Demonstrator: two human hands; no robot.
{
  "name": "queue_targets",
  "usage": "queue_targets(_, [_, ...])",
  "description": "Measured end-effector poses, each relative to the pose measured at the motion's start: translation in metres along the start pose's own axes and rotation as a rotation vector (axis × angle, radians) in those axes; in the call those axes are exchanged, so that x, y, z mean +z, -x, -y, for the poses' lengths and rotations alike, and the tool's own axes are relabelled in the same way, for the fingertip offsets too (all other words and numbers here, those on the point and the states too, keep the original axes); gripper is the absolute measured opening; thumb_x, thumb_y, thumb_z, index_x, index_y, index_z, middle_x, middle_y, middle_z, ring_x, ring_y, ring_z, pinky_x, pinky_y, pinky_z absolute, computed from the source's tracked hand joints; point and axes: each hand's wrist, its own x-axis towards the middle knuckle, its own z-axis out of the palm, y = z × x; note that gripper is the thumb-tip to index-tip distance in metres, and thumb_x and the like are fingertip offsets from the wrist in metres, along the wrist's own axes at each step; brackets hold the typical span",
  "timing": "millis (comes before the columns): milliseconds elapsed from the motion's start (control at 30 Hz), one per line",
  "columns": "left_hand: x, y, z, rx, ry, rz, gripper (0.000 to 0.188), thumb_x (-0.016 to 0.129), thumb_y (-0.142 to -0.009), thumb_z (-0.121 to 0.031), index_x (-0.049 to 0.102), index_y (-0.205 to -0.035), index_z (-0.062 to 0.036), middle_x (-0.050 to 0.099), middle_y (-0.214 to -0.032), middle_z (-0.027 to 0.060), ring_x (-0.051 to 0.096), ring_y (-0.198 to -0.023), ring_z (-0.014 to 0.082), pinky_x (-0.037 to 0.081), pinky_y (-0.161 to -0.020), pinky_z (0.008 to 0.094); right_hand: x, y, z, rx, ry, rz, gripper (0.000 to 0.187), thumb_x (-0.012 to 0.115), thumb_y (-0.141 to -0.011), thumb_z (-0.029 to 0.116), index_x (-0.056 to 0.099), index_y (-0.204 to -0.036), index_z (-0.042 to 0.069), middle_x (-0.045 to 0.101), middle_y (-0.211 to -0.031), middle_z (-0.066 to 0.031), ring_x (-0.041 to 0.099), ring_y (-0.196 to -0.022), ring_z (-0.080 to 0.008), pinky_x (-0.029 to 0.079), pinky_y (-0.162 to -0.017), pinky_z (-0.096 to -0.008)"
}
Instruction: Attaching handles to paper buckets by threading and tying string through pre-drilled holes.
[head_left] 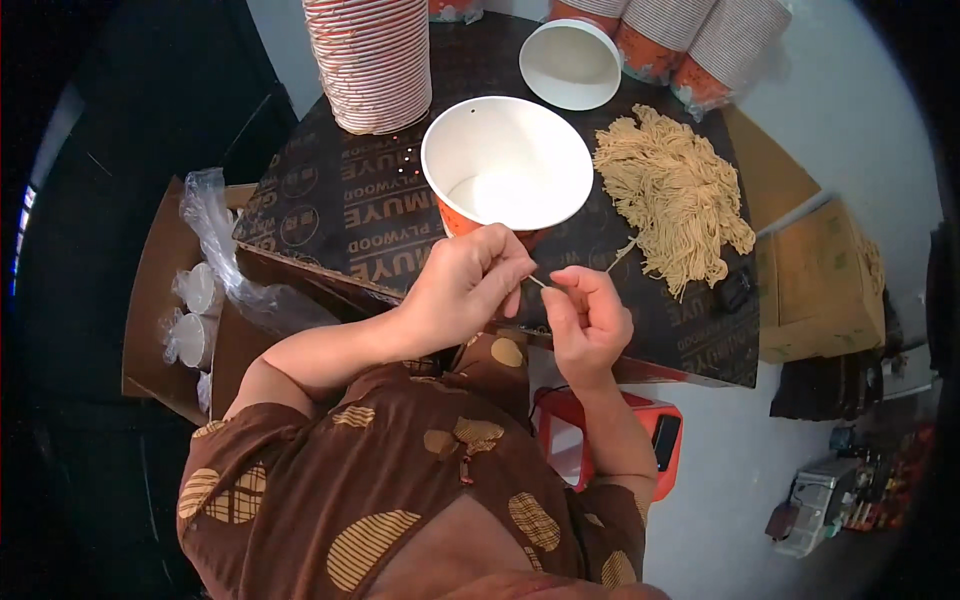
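Left hand [470,285] and right hand [590,325] both over the bench [325,190] near edge, about mid-length. Thin pale cord [538,282] between them, short run visible. Left fingers pinched together on one end, right thumb and forefinger pinched on the other; remaining right fingers curled.

Tub [550,150], white inside, orange outside, just past the hands, inward from near edge; mouth tilted toward the person. Left hand overlaps its lower side in view; contact can't be told. Small tub [570,65] on its side near far edge, mouth facing the person.

Tan strands [675,190] heaped along right edge, right of tub. Loose strand [621,253] between heap and right hand; can't tell if it joins the cord. Black box [737,290] near the near right corner.

Tall stack [370,70] of nested tubs toward far left edge, few tiny specks [408,160] nearby. Wrapped stacks [685,30] at far right edge, lying in clear film.

Off bench: left carton [150,300] beside left edge, wrapped white cups [193,340] inside, clear plastic [245,270] over its side. Right carton [815,290] beyond right edge. Red stool [670,478] below near edge, dark phone-like slab [665,440] on it.
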Motion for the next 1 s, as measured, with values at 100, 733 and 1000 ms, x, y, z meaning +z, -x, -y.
queue_targets(100, [0.006,-0.002,0.013,0.274,-0.122,-0.124,0.012,0.053,-0.096,-0.006,0.051,-0.085,-0.0007,0.059,-0.061,0.004,0.052,-0.047,0.0083,0.039,-0.043,0.0211,0.004,0.0,0.001,-0.022,0.099,0.031,0.015,0.07,-0.081,-0.002,0.063,-0.093,0.001,0.052,-0.06,0.0047,0.044,-0.05,-0.0013,0.035,-0.045,-0.0193])
queue_targets(733, [-0.013,0.005,0.019,0.604,-0.308,-0.342,0.023,0.049,-0.098,-0.008,0.052,-0.077,-0.0004,0.06,-0.061,0.004,0.047,-0.049,0.0049,0.037,-0.044,0.0213,0.013,-0.014,-0.025,-0.107,0.168,-0.19,0.006,0.064,-0.087,-0.004,0.059,-0.089,-0.001,0.053,-0.062,0.0037,0.046,-0.054,0.0008,0.038,-0.049,-0.016])
queue_targets(1000, [-0.015,0.004,0.014,0.612,-0.273,-0.384,0.018,0.059,-0.091,-0.003,0.052,-0.075,-0.0019,0.055,-0.054,0.0019,0.05,-0.045,0.0071,0.038,-0.042,0.0231,0.016,-0.016,-0.032,-0.129,0.169,-0.197,0.005,0.064,-0.087,-0.004,0.059,-0.088,-0.001,0.054,-0.061,0.0025,0.048,-0.054,-0.0005,0.04,-0.049,-0.0177])
